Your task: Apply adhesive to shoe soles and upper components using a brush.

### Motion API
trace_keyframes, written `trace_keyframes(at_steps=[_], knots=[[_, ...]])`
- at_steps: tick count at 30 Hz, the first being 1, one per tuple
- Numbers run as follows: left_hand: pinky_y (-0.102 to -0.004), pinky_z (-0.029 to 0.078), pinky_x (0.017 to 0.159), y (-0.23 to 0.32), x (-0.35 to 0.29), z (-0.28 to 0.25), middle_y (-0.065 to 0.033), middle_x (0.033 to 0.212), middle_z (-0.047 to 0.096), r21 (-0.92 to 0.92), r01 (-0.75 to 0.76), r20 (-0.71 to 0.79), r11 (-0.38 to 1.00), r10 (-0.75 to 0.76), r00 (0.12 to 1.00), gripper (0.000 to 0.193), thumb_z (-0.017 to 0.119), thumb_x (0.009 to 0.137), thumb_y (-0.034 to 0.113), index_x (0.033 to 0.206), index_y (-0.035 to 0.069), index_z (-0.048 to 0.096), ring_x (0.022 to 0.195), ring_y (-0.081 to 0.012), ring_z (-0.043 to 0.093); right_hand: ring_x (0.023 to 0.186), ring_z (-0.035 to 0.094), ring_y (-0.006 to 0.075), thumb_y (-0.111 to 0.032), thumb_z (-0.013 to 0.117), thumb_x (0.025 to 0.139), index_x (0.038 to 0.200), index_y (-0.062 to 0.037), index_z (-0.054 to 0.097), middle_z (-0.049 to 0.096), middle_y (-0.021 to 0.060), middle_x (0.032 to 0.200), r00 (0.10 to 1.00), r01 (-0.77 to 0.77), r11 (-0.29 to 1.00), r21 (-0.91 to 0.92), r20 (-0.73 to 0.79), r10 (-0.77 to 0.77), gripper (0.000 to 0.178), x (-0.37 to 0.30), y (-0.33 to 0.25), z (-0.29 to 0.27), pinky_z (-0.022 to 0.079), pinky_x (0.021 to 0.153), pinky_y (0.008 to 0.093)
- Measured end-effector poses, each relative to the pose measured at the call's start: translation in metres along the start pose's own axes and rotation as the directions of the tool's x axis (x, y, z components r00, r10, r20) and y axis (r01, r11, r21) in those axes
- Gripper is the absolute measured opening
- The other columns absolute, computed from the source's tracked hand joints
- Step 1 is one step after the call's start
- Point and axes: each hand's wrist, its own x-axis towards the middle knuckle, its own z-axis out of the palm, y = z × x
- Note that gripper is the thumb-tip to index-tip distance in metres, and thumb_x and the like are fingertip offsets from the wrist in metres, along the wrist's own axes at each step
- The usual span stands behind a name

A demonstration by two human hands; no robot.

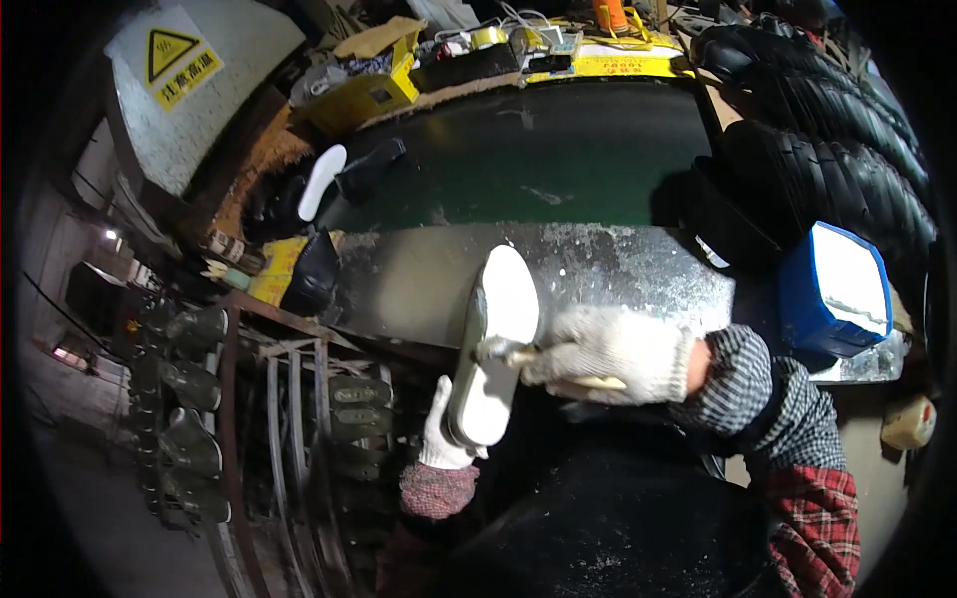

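My left hand [439, 434], in a white knit glove, is wrapped around the heel end of a shoe [508, 294]. The shoe is bottom up, its underside white and its side greyish-green, with the toe pointing away from me. In my right hand [623, 354], also gloved in white, is a brush [523, 356] with a pale handle. Its bristle end touches the middle of the white underside. Beyond the shoe lies a worn metal plate [638, 274]. A blue tub [832, 324] with white contents stands to the right.
A dark green belt [538, 149] stretches behind the plate, with a white-bottomed shoe [323, 182] at its left. Black soles [797, 189] are stacked at the right. Racks of olive shoes [189, 439] stand lower left. A yellow box [369, 95] and clutter line the back.
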Motion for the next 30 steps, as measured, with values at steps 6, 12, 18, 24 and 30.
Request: trace_keyframes(at_steps=[6,12,18,24,30], knots=[[-0.0238,0.053,0.045,0.084,0.085,0.041,-0.0129,0.092,0.068,0.213,-0.052,-0.117,0.976,0.078,0.99,0.049,0.061,0.093,0.047,0.115,0.004,0.059,0.059,-0.0216,0.065,0.078,0.064,0.0254,-0.01,0.076,0.079,0.105,-0.0076,0.07,0.064,0.0107,0.092,0.898,-0.187,0.982,-0.018,-0.408,0.163,0.026,-0.106,-0.031,-0.047,0.053,0.07,0.0342],[-0.0448,0.051,0.094,0.068,0.146,0.104,-0.0181,0.102,0.063,-0.097,-0.097,0.181,0.99,0.114,0.977,0.032,0.049,0.102,0.024,0.103,-0.008,0.056,0.093,-0.0297,0.059,0.086,0.063,0.025,-0.012,0.066,0.086,0.109,0.0022,0.064,0.064,0.0166,0.103,0.601,-0.449,0.892,0.05,-0.722,0.343,0.027,-0.239,-0.075,-0.097,0.051,0.077,0.0348],[-0.0418,0.048,0.09,-0.114,0.24,0.227,-0.0133,0.086,0.054,0.195,0.42,0.495,0.886,-0.459,0.738,0.026,0.059,0.096,0.024,0.106,0.001,0.054,0.086,-0.0288,0.056,0.091,0.058,0.0196,-0.031,0.05,0.101,0.123,-0.0002,0.054,0.057,0.0124,0.112,0.12,-0.404,0.877,0.261,-0.935,0.333,0.039,-0.31,-0.091,-0.078,0.047,0.077,0.0293],[-0.0371,0.057,0.076,-0.183,0.212,0.278,-0.0126,0.1,0.062,0.353,-0.13,0.644,0.927,-0.139,0.752,0.049,0.064,0.093,0.035,0.122,-0.001,0.049,0.09,-0.023,0.064,0.096,0.059,0.0175,-0.029,0.05,0.101,0.126,0.0,0.052,0.06,0.0124,0.114,0.027,-0.414,0.858,0.304,-0.938,0.345,0.038,-0.291,-0.091,-0.091,0.047,0.082,0.0302],[-0.0373,0.051,0.088,-0.128,0.148,0.294,-0.0112,0.092,0.067,0.449,-0.614,0.589,0.649,0.302,0.75,0.024,0.061,0.092,0.02,0.104,-0.001,0.064,0.089,-0.0264,0.064,0.103,0.062,0.017,-0.02,0.05,0.101,0.128,0.0007,0.054,0.062,0.0133,0.118,0.034,-0.54,0.811,0.225,-0.957,0.288,0.034,-0.278,-0.106,-0.101,0.048,0.089,0.0289]])
